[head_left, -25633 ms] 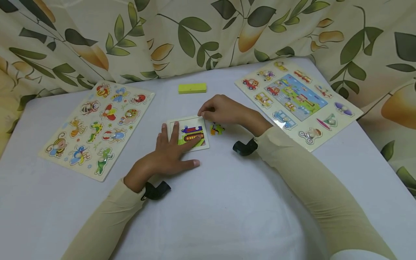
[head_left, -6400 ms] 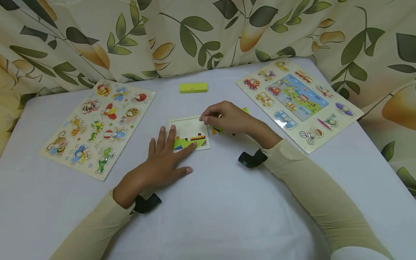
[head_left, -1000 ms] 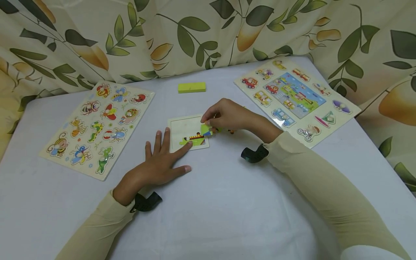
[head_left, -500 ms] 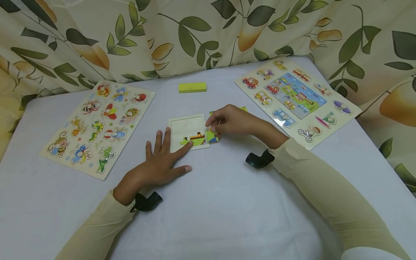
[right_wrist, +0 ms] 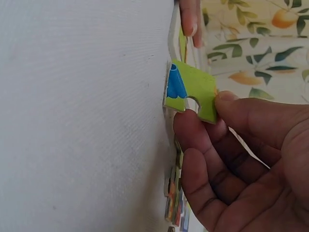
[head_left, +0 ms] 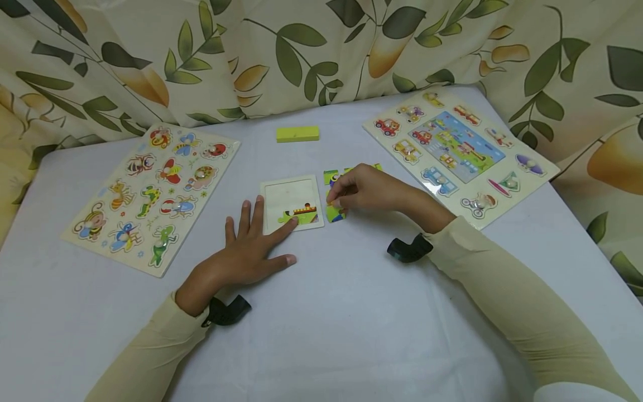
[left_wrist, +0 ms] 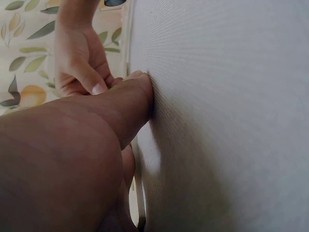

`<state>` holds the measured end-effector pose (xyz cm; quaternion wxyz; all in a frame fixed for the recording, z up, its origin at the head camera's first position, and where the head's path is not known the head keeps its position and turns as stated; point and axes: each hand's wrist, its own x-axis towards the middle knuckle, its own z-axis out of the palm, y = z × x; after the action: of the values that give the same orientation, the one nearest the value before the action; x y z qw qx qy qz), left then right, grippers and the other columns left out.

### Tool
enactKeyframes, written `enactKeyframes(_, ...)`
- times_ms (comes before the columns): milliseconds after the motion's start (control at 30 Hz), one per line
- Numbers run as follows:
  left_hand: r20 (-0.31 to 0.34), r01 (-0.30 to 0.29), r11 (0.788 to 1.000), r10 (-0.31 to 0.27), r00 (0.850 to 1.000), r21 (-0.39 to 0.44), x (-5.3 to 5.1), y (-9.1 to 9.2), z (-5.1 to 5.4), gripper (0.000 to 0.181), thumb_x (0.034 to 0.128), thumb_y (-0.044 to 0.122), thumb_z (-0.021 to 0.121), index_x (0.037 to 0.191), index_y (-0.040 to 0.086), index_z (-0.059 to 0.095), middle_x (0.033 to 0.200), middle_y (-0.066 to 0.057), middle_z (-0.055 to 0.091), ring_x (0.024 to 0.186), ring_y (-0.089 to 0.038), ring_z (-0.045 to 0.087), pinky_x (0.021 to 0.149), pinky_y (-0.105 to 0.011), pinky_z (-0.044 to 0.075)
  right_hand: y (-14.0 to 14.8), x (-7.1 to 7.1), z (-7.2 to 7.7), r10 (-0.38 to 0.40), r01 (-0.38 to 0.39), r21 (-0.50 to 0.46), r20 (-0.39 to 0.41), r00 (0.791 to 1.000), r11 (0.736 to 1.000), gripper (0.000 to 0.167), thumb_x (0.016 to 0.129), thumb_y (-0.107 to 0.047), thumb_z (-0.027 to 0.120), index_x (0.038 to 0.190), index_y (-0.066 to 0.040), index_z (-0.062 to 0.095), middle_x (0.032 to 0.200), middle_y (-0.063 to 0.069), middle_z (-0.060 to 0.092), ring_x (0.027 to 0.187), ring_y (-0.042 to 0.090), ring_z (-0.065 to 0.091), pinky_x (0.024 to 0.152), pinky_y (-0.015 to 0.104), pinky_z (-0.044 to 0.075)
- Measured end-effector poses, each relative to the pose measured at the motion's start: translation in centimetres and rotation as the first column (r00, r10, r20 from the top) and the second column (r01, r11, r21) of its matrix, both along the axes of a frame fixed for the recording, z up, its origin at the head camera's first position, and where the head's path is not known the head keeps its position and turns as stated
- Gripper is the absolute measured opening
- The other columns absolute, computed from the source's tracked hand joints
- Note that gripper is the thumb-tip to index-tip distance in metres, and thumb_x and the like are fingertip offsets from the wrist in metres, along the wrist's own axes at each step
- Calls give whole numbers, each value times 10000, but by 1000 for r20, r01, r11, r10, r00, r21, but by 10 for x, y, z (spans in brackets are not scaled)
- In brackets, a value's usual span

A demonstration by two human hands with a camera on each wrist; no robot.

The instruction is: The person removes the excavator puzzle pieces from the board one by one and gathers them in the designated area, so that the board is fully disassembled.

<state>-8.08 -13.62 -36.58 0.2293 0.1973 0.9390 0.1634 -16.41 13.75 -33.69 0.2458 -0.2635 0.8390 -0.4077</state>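
In the head view my left hand (head_left: 241, 257) lies spread on the table, its index fingertip on a green jigsaw piece with a red-and-black picture (head_left: 305, 216). That piece sits at the bottom of a small white puzzle tray (head_left: 286, 192), whose upper part shows bare. Just right of the tray, my right hand (head_left: 374, 190) pinches a green jigsaw piece with a blue shape (right_wrist: 197, 84) between thumb and fingers; the right wrist view shows its notched edge. More jigsaw pieces (head_left: 330, 175) lie behind and under the right hand, partly hidden.
An insect peg-puzzle board (head_left: 150, 195) lies at the left, a vehicle peg-puzzle board (head_left: 459, 156) at the right. A yellow-green block (head_left: 297, 134) stands behind the tray. A leaf-patterned curtain (head_left: 281, 61) hangs along the table's back edge.
My right hand has carried the green piece off the tray's right edge to the right. Earlier the tray held more of a vehicle picture. The left hand has stayed nearly still this last second.
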Motion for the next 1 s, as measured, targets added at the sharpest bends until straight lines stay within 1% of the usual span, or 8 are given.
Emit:
enactKeyframes(433,17,-4,1000,4,1000,25,0,0,2,714,925,568,555,1536,364,247,1540,-178,-307,1361,-368,-347,1018,-658,-179,1,1,1,3,-3,47,-1,1000,999,97,900,-8,675,970,-31,738,921,52,694,838,191,589,773,292,487)
enactKeyframes(567,17,-7,1000,7,1000,24,0,1,3,710,927,566,552,1536,363,248,1540,-183,-304,1361,-374,-344,1019,-656,-180,0,1,0,16,-16,43,3,1000,999,103,903,-16,675,982,-24,739,930,55,696,837,187,590,775,294,491)
enactKeyframes(667,14,-5,1000,4,1000,20,0,0,3,711,929,575,542,1537,369,236,1541,-183,-302,1362,-374,-343,1022,-651,-180,0,0,0,28,-28,47,-11,1000,998,104,902,-19,677,983,-22,743,915,51,695,819,179,582,755,288,486)
enactKeyframes(767,10,1,1000,-1,1000,23,0,0,2,717,931,565,547,1541,355,234,1543,-195,-293,1365,-381,-335,1021,-656,-175,0,1,1,32,-30,73,-30,999,997,109,899,-12,675,980,-31,747,896,41,693,809,175,571,743,290,478)
enactKeyframes(867,9,0,1000,0,1000,19,0,0,2,719,931,564,550,1541,356,233,1543,-196,-291,1366,-382,-332,1022,-658,-170,-1,1,2,37,-32,99,-44,998,995,109,897,-14,677,973,-43,751,891,28,692,813,172,564,748,297,475)
enactKeyframes(1000,2,-1,1000,1,1000,3,0,1,2,721,927,569,553,1540,362,235,1548,-196,-281,1373,-384,-321,1026,-662,-158,-2,1,0,66,-58,119,-66,996,991,100,895,-27,684,961,-51,756,886,12,694,814,165,569,762,307,478)
